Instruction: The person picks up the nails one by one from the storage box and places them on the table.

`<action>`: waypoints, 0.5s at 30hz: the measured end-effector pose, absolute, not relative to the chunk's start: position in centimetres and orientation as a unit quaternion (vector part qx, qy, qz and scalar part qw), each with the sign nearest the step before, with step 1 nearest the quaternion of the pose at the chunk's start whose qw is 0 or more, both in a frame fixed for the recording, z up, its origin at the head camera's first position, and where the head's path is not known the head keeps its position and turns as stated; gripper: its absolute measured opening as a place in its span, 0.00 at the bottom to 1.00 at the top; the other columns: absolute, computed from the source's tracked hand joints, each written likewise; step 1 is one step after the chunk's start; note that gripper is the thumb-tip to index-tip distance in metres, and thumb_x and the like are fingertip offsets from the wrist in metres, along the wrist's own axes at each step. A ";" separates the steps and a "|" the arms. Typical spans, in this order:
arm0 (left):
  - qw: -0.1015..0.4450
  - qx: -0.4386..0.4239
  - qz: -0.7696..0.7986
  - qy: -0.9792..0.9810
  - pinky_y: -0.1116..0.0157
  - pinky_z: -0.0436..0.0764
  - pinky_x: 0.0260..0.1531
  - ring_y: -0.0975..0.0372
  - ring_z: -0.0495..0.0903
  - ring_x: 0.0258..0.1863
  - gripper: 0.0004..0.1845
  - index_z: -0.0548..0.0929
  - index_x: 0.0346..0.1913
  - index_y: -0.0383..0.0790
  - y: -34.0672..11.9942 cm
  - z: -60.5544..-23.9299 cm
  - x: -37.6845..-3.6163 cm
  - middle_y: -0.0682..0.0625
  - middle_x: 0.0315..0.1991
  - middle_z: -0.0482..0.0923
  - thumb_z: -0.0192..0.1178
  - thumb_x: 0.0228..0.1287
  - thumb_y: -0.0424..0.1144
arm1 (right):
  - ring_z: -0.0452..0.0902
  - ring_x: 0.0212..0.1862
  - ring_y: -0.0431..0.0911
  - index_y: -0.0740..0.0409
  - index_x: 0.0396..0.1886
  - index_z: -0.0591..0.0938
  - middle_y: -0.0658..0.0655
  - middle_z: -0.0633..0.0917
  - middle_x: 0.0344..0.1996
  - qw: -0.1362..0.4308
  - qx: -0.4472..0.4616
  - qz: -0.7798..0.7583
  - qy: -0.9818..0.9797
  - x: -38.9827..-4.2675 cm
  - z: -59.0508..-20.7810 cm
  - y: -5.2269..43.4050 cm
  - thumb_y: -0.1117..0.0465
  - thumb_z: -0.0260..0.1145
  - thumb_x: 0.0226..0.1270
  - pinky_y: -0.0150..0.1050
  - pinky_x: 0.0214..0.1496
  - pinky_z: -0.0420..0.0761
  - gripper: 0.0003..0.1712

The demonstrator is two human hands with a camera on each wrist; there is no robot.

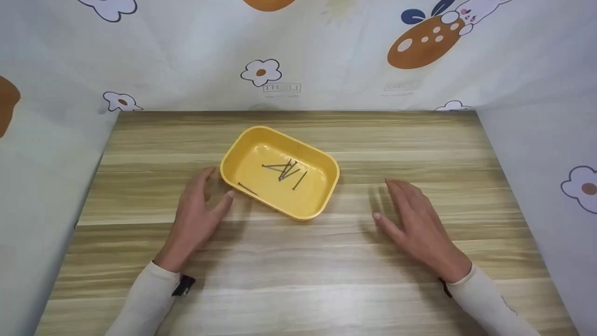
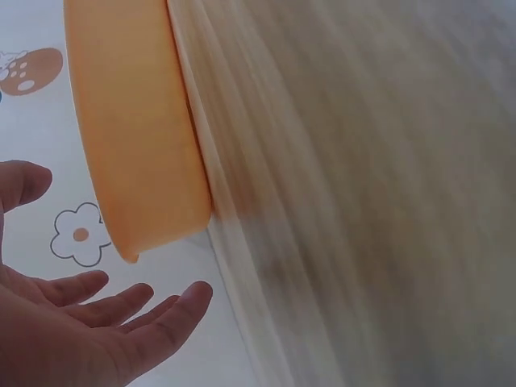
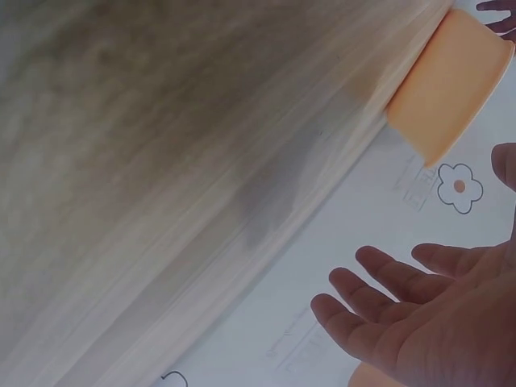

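A yellow plastic tray (image 1: 322, 161) sits on the wooden table (image 1: 298, 261), turned at an angle, with several thin dark nails (image 1: 285, 171) lying in it. My left hand (image 1: 198, 210) hovers just left of the tray's near corner, fingers straight and relaxed, holding nothing; its thumb tip is close to the tray's rim. My right hand (image 1: 415, 219) is spread open over the table to the right of the tray, well apart from it, holding nothing. In the left wrist view the tray's (image 2: 137, 137) outer wall shows near the open fingers (image 2: 121, 310). The right wrist view shows the tray (image 3: 451, 81) farther off.
White cloth walls printed with flowers and orange shapes (image 1: 419, 46) close in the table at the back and both sides. Bare wood lies in front of and behind the tray.
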State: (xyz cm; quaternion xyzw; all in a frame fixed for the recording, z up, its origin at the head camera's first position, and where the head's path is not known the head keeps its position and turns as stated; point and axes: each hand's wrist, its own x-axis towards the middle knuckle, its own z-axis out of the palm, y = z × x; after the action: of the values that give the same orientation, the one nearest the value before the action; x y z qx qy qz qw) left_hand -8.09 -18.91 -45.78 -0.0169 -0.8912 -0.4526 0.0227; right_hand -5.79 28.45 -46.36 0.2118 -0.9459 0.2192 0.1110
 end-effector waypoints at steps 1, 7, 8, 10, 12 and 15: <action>0.018 -0.014 -0.463 -0.886 0.41 0.79 0.71 0.43 0.68 0.79 0.37 0.67 0.82 0.33 -18.9 -45.8 -8.2 0.34 0.79 0.68 0.68 0.80 0.46 | 0.70 0.76 0.64 0.66 0.82 0.70 0.68 0.76 0.74 0.112 0.213 0.219 -0.946 -5.8 -46.4 28.4 0.48 0.73 0.78 0.66 0.76 0.69 0.43; 0.000 0.006 -0.491 -0.871 0.44 0.83 0.67 0.43 0.70 0.77 0.40 0.64 0.83 0.32 -18.8 -45.9 -8.6 0.33 0.78 0.69 0.68 0.79 0.45 | 0.72 0.74 0.65 0.66 0.81 0.71 0.68 0.77 0.72 0.123 0.222 0.225 -0.941 -6.0 -46.3 28.0 0.49 0.73 0.77 0.66 0.75 0.71 0.43; -0.003 0.008 -0.497 -0.868 0.45 0.83 0.67 0.43 0.70 0.77 0.40 0.64 0.84 0.32 -18.8 -46.0 -8.7 0.33 0.78 0.68 0.68 0.79 0.45 | 0.72 0.74 0.65 0.66 0.81 0.71 0.68 0.78 0.72 0.125 0.224 0.225 -0.940 -6.1 -46.3 27.9 0.49 0.74 0.77 0.66 0.75 0.71 0.43; -0.009 0.011 -0.510 -0.860 0.45 0.83 0.68 0.44 0.69 0.78 0.40 0.63 0.84 0.33 -18.8 -45.9 -8.8 0.34 0.79 0.68 0.67 0.79 0.46 | 0.73 0.73 0.65 0.66 0.81 0.71 0.69 0.78 0.72 0.129 0.228 0.225 -0.938 -6.2 -46.3 27.7 0.49 0.74 0.77 0.65 0.75 0.71 0.43; -0.015 0.010 -0.522 -0.853 0.45 0.83 0.68 0.45 0.68 0.79 0.41 0.62 0.85 0.34 -18.7 -45.9 -8.9 0.35 0.80 0.66 0.67 0.80 0.47 | 0.73 0.73 0.65 0.66 0.81 0.71 0.69 0.78 0.71 0.131 0.232 0.225 -0.937 -6.3 -46.3 27.6 0.48 0.74 0.77 0.65 0.75 0.72 0.43; -0.020 0.008 -0.536 -0.844 0.45 0.83 0.68 0.46 0.68 0.80 0.42 0.61 0.86 0.35 -18.5 -45.9 -9.1 0.38 0.82 0.65 0.66 0.80 0.47 | 0.73 0.73 0.65 0.66 0.81 0.71 0.69 0.78 0.71 0.129 0.236 0.226 -0.936 -6.4 -46.3 27.3 0.48 0.74 0.77 0.65 0.75 0.72 0.43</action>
State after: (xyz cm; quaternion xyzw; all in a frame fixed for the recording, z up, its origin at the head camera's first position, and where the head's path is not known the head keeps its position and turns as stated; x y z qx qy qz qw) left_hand -9.12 -18.54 -45.91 0.0079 -0.8437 -0.5363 -0.0200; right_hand -6.38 27.28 -46.31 0.2362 -0.9361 0.2262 0.1291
